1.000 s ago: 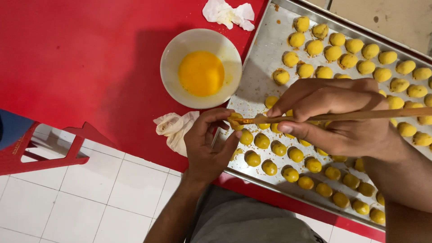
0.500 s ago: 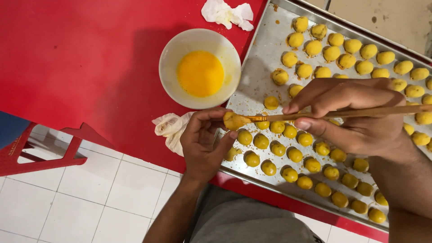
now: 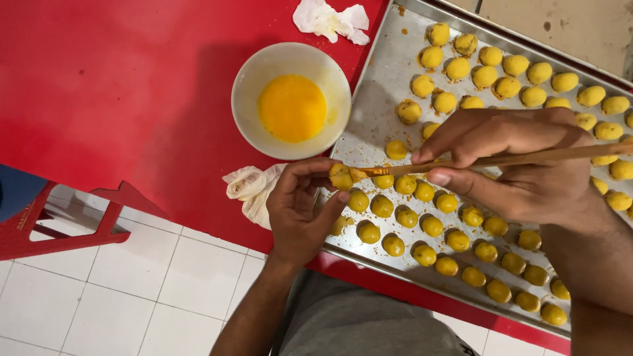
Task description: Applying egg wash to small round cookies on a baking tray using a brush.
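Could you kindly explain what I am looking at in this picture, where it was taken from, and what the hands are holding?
This is one view from a camera worn on a person's head, looking straight down at their own two bare hands; no machine is involved. The left hand pinches a small round yellow dough ball between its fingers, at the near edge of a large rectangular metal baking tray. The right hand holds a thin wooden-handled brush whose tip meets that ball. The tray carries many similar yellow balls in rows. It rests on a red table, beside a round white bowl of beaten yellow egg. A crumpled white cloth lies by the left hand, and a crumpled white tissue sits at the top. Below is a white tiled floor.
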